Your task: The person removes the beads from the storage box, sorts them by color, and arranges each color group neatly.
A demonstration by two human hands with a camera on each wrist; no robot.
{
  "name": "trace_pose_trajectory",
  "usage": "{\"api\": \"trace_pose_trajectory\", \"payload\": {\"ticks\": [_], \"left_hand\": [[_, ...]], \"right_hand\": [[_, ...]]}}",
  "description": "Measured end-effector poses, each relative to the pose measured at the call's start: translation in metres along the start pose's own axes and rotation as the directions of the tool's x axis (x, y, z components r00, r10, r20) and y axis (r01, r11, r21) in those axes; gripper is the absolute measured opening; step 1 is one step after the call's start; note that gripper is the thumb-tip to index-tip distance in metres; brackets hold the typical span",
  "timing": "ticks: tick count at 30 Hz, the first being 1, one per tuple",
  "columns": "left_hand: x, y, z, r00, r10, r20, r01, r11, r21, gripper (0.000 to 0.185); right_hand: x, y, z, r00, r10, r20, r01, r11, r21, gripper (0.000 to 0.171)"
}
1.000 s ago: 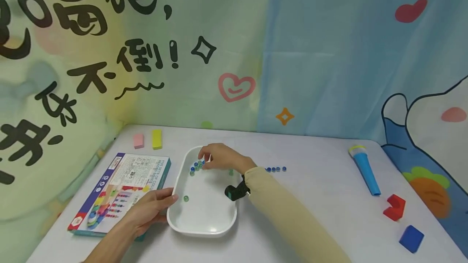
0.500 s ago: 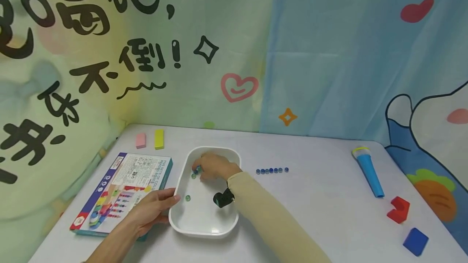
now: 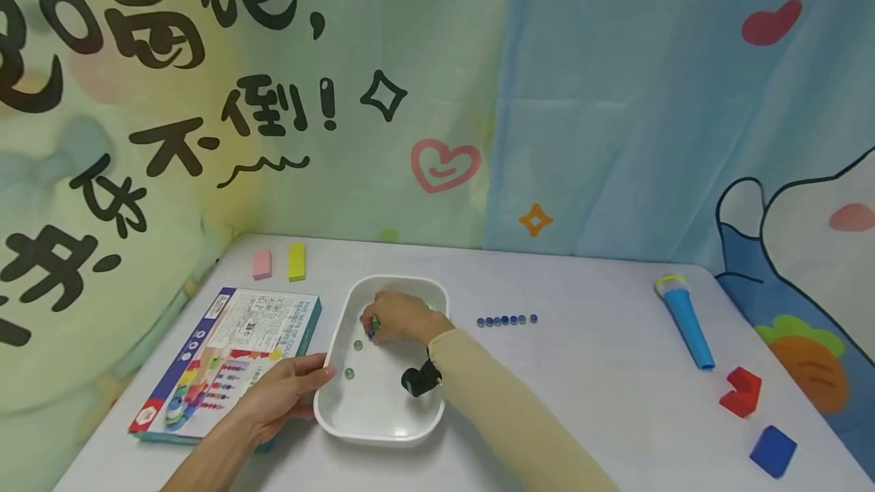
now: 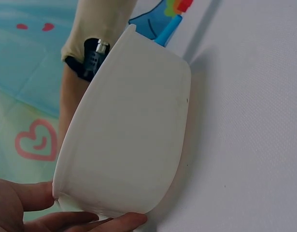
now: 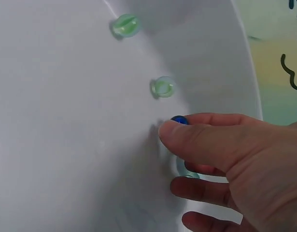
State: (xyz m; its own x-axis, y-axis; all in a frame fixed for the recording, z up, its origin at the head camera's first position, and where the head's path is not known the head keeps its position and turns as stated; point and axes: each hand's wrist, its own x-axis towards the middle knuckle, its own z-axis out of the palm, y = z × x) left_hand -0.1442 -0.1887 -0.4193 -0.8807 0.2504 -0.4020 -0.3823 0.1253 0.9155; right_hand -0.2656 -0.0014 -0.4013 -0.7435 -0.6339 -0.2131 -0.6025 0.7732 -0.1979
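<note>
Glossy glass marbles [image 5: 162, 87] lie in a smooth matt plastic tray [image 3: 328, 408].

**Hand and Arm Pose**

Right hand [image 3: 399, 319]: inside the white tray [image 3: 328, 393], palm down, fingers curled, thumb and fingertips closed on a blue marble [image 5: 179, 120]. Forearm in a beige sleeve, extended from the tray's near-right side.

Left hand [image 3: 287, 393]: at the tray's left wall, fingers loosely extended, fingertips touching the wall. Forearm bare.
</note>
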Motion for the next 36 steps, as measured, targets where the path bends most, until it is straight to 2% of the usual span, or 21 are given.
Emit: {"api": "trace_pose_trajectory", "payload": {"ticks": [4, 8, 11, 14, 18, 23, 27, 32, 36], "left_hand": [[0.001, -0.001, 0.000, 1.000, 0.000, -0.012, 0.000, 1.000, 0.002, 0.062], [0.001, 0.000, 0.002, 0.998, -0.030, -0.056, 0.030, 1.000, 0.001, 0.060], [0.000, 0.001, 0.003, 0.996, -0.046, -0.074, 0.046, 0.999, -0.001, 0.059], [-0.001, 0.001, 0.003, 0.996, -0.046, -0.072, 0.046, 0.999, -0.001, 0.059], [-0.001, 0.002, 0.002, 0.997, -0.042, -0.064, 0.042, 0.999, -0.006, 0.061], [-0.001, 0.002, 0.002, 0.997, -0.043, -0.066, 0.043, 0.999, -0.002, 0.060], [-0.001, 0.001, 0.001, 0.995, -0.047, -0.082, 0.048, 0.999, 0.002, 0.058], [0.000, 0.001, 0.000, 0.997, -0.043, -0.072, 0.043, 0.999, 0.005, 0.060], [0.000, 0.001, 0.000, 0.997, -0.041, -0.059, 0.041, 0.999, 0.010, 0.062]], "right_hand": [[-0.005, 0.005, -0.007, 0.998, -0.067, -0.018, 0.067, 0.997, 0.037, 0.015], [-0.017, 0.018, -0.027, 0.987, -0.151, -0.050, 0.157, 0.979, 0.130, 0.017], [-0.033, 0.037, -0.046, 0.980, -0.172, -0.098, 0.189, 0.960, 0.206, 0.018], [-0.056, 0.063, -0.064, 0.979, -0.142, -0.145, 0.177, 0.947, 0.266, 0.018], [-0.091, 0.108, -0.075, 0.985, -0.036, -0.170, 0.093, 0.936, 0.340, 0.020], [-0.131, 0.176, -0.056, 0.978, 0.142, -0.154, -0.077, 0.927, 0.368, 0.021], [-0.148, 0.214, -0.031, 0.962, 0.246, -0.121, -0.185, 0.908, 0.375, 0.020], [-0.154, 0.233, -0.003, 0.951, 0.291, -0.100, -0.231, 0.889, 0.396, 0.018], [-0.154, 0.239, 0.014, 0.947, 0.299, -0.118, -0.231, 0.888, 0.398, 0.018]]}}
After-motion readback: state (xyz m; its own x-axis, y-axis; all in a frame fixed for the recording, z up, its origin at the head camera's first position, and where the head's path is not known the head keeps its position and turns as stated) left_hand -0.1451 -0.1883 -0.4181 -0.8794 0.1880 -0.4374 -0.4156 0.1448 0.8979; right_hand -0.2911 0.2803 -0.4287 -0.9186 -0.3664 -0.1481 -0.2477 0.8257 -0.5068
